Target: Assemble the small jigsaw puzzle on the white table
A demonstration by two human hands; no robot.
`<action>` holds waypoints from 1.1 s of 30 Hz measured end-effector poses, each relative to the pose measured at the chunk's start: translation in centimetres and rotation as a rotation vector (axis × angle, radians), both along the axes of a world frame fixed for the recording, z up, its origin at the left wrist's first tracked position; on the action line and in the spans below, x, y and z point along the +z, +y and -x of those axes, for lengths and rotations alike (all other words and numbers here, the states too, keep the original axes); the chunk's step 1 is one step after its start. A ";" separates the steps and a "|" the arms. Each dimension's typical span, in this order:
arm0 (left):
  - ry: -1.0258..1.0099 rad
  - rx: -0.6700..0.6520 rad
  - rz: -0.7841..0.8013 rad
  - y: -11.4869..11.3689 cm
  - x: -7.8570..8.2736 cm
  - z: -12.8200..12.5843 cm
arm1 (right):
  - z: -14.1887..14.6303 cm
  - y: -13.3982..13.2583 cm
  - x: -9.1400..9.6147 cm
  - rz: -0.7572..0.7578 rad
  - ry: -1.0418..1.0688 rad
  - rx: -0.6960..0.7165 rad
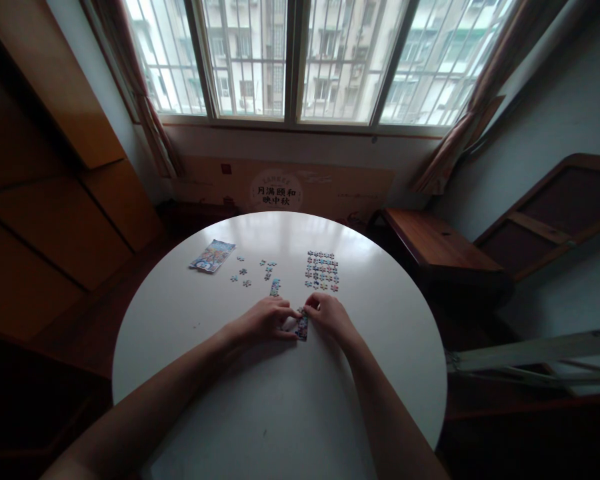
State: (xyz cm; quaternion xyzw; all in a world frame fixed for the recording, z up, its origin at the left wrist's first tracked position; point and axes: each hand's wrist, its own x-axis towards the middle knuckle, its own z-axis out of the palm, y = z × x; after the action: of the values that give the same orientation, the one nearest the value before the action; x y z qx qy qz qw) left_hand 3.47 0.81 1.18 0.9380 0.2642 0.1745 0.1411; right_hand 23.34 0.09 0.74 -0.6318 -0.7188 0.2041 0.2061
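- At the far left of the desk a printed leaflet lies flat, well apart from both hands.
- Next come scattered loose pieces, beyond the left hand's reach line.
- I read the left hand as low on the desk with its fingers drawn together. Its grip is set against the left edge of the joined strip; I cannot tell whether it pinches or only steadies.
- A short strip sits just beyond those knuckles, untouched.
- The joined strip lies between the hands, with its long axis running away from me, slightly tilted.
- The sorted pieces sit in rows near the right hand.
- The right hand curls over the joined strip's far end, its grip pinching there. Both hands are about equally near.
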 end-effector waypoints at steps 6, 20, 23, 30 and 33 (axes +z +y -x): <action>-0.024 -0.016 0.013 0.1 -0.1 0.1 | 0.0 -0.1 0.0 0.002 -0.012 0.002; -0.012 -0.009 -0.001 0.2 -0.4 0.0 | 0.3 -0.5 0.4 -0.008 -0.051 0.003; -0.006 -0.012 -0.015 0.3 -0.5 0.0 | 0.3 -0.5 0.4 -0.006 -0.051 -0.002; -0.011 -0.008 -0.019 0.3 -0.6 0.0 | 0.3 -0.5 0.3 -0.015 -0.058 -0.006; -0.010 -0.007 -0.013 0.3 -0.6 0.0 | 0.3 -0.5 0.4 -0.014 -0.065 -0.005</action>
State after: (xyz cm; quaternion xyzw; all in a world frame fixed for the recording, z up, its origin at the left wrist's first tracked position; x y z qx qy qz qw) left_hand 3.48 1.11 0.54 0.9389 0.2593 0.1803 0.1368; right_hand 23.00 -0.42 1.09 -0.6384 -0.7249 0.1781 0.1876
